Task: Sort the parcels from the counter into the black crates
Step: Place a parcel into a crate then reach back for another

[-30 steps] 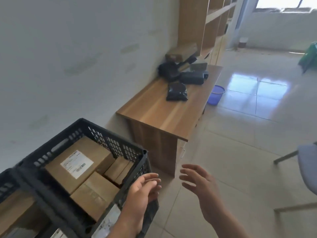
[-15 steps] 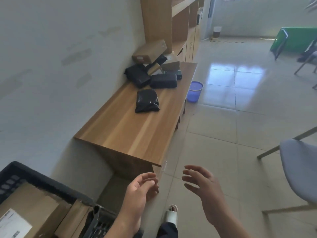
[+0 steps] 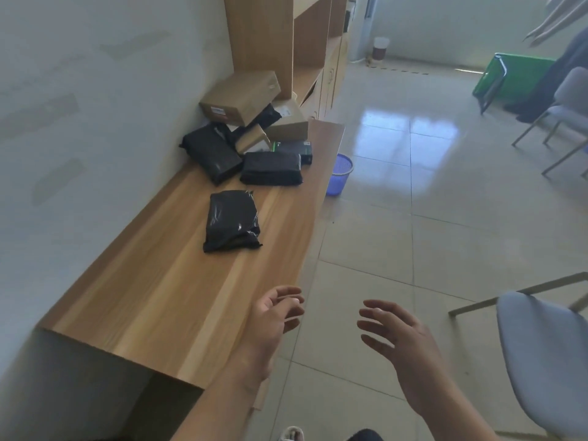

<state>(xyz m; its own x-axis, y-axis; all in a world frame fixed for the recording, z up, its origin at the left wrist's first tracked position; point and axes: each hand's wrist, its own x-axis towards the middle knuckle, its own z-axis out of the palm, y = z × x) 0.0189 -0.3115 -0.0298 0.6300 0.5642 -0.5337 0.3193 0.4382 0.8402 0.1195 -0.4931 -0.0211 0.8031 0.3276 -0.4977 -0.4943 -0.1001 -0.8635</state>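
Both hands have come forward from the crates, now out of view: left hand (image 3: 273, 316) over the bench (image 3: 165, 300) edge, right hand (image 3: 404, 342) beside it, each grip loosely spread and empty. Nearest black parcel (image 3: 231, 221) lies well ahead; other parcels (image 3: 254, 135) are piled beyond.

Both empty hands, left hand (image 3: 275, 316) and right hand (image 3: 404, 342), hover near the counter (image 3: 178, 297).

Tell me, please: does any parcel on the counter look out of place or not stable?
Yes. The cardboard box at the far end of the counter lies tilted on top of the other parcels, not flat. The black bag lies alone, nearer.
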